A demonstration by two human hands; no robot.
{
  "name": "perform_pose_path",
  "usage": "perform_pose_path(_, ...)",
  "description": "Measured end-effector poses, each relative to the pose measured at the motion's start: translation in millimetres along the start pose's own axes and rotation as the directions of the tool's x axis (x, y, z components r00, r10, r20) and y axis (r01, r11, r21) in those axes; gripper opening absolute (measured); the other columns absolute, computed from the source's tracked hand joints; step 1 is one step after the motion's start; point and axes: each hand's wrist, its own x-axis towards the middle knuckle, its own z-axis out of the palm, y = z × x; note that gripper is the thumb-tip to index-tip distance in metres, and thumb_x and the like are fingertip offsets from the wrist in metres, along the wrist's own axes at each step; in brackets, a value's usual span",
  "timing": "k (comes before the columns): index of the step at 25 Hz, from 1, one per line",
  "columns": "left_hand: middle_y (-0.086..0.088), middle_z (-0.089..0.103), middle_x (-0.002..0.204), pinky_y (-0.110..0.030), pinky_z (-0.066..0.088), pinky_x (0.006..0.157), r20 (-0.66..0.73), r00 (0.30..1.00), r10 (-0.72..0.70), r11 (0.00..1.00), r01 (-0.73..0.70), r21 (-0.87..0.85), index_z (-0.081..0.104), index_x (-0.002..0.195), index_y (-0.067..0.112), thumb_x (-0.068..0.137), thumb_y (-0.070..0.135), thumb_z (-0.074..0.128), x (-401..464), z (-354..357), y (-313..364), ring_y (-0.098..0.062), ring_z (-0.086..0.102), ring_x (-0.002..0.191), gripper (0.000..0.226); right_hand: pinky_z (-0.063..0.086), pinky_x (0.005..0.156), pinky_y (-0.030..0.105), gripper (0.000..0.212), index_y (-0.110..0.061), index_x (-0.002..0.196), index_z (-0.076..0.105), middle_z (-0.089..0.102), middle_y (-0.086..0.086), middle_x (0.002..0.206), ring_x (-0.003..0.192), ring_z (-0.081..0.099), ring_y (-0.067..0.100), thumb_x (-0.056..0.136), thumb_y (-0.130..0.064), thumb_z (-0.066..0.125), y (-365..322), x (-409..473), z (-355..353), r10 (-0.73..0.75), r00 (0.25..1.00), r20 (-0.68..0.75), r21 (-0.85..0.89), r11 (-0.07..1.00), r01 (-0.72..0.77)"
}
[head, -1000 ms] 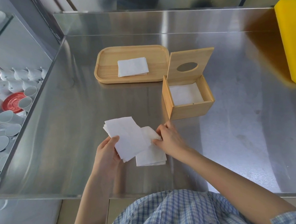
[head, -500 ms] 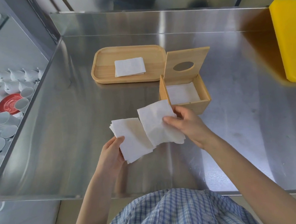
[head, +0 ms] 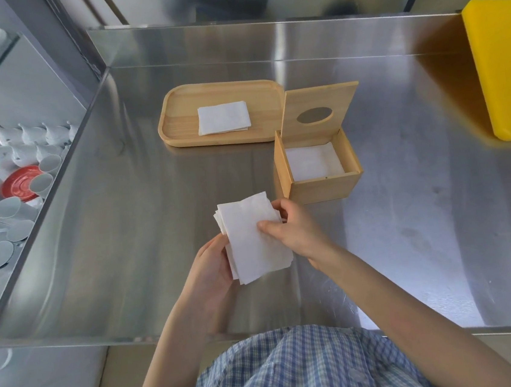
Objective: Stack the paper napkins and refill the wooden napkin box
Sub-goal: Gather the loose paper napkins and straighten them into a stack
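Observation:
Both hands hold one stack of white paper napkins [head: 249, 238] above the steel counter, just in front of the wooden napkin box. My left hand [head: 213, 265] supports the stack from below and the left. My right hand [head: 292, 230] pinches it from the right, thumb on top. The wooden napkin box [head: 323, 186] stands open with its lid [head: 317, 108] tipped up at the back; white napkins lie inside it. Behind and to the left, a wooden tray [head: 182, 106] carries another small pile of napkins [head: 223, 118].
A yellow board [head: 505, 66] lies at the counter's right edge. Left of the counter, below a glass pane, sit several white cups and a red saucer [head: 20, 183]. A steel backsplash rises behind the tray. The counter's front edge runs just before my checked shirt.
My right hand picked a second pile of napkins off the counter and laid it onto the pile in my left hand; both piles are now one stack held by both hands.

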Motion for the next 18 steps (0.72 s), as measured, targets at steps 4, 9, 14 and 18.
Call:
perform_pose_path(4, -0.012, 0.065, 0.115, -0.034, 0.055, 0.069, -0.026, 0.999, -0.033, 0.996, 0.031, -0.079, 0.059, 0.119, 0.008, 0.097, 0.028, 0.032, 1, 1, -1, -0.021, 0.065, 0.091, 0.040, 0.050, 0.089, 0.039, 0.033, -0.010, 0.116, 0.051, 0.061, 0.003, 0.108, 0.102, 0.060, 0.023, 0.085, -0.015, 0.061, 3, 0, 3, 0.038, 0.996, -0.079, 0.020, 0.999, -0.036)
perform_pose_path(9, 0.001, 0.077, 0.083, -0.030, 0.056, 0.062, 0.035, 0.999, 0.012, 1.000, -0.012, -0.007, 0.064, 0.101, 0.009, 0.097, 0.023, 0.038, -3, 3, -2, -0.011, 0.072, 0.071, 0.030, 0.050, 0.089, 0.038, 0.034, -0.011, 0.117, 0.049, 0.058, -0.003, 0.101, 0.101, 0.060, 0.022, 0.086, -0.015, 0.060, 3, -1, 6, 0.003, 0.996, -0.086, 0.025, 1.000, -0.001)
perform_pose_path(14, 0.002, 0.076, 0.079, -0.035, 0.046, 0.066, 0.034, 0.996, 0.085, 0.996, -0.086, 0.030, 0.064, 0.100, 0.009, 0.096, 0.016, 0.039, -6, 3, -5, -0.012, 0.070, 0.067, 0.027, 0.050, 0.090, 0.039, 0.031, -0.014, 0.117, 0.049, 0.058, -0.007, 0.095, 0.099, 0.060, 0.020, 0.088, -0.022, 0.058, 5, -3, 4, -0.020, 0.996, -0.083, 0.027, 0.999, 0.022)
perform_pose_path(18, 0.001, 0.076, 0.083, -0.032, 0.050, 0.065, -0.006, 0.992, 0.126, 0.991, -0.127, -0.047, 0.064, 0.100, 0.011, 0.096, 0.014, 0.039, -5, 4, 4, -0.012, 0.071, 0.069, 0.025, 0.046, 0.087, 0.028, 0.051, -0.017, 0.130, 0.041, 0.059, -0.009, 0.095, 0.094, 0.057, 0.011, 0.087, -0.039, 0.058, 11, -7, -6, 0.002, 0.995, -0.102, 0.079, 0.997, 0.006)
